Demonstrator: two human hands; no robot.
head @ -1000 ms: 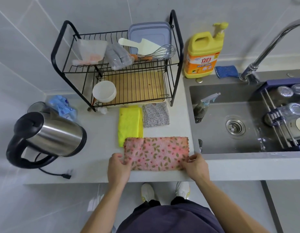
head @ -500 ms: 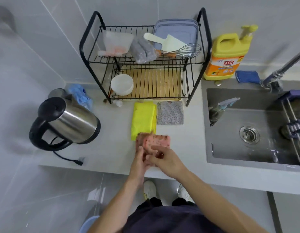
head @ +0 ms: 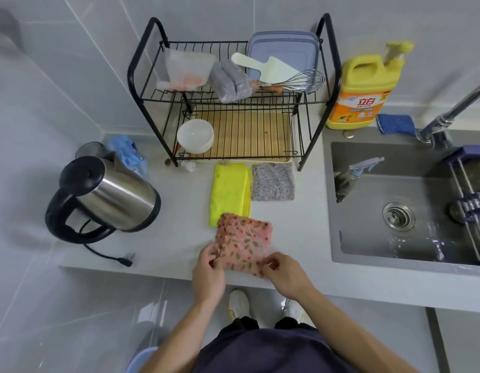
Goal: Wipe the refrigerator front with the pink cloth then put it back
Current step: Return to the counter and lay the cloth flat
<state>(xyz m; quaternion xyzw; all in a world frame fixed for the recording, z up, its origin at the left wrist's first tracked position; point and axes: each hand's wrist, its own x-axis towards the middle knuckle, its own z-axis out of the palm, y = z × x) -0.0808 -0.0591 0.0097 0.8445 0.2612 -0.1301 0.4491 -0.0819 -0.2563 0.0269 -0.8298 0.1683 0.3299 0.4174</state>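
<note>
**Pink cloth folded and held at the counter edge**

Both hands pinch the near edge of the pink cloth [head: 244,242]: the left hand [head: 208,273] on its left corner, the right hand [head: 284,273] on its right corner, fingers curled onto the fabric. The cloth lies folded on the counter [head: 166,238], its far edge touching the yellow cloth [head: 229,193]. Beyond that sits the grey patterned cloth [head: 272,184], then the dish rack [head: 233,103]. This looks like the put-back step; next, likely 1 more fold or squaring beside those 2 cloths, then release.
</note>
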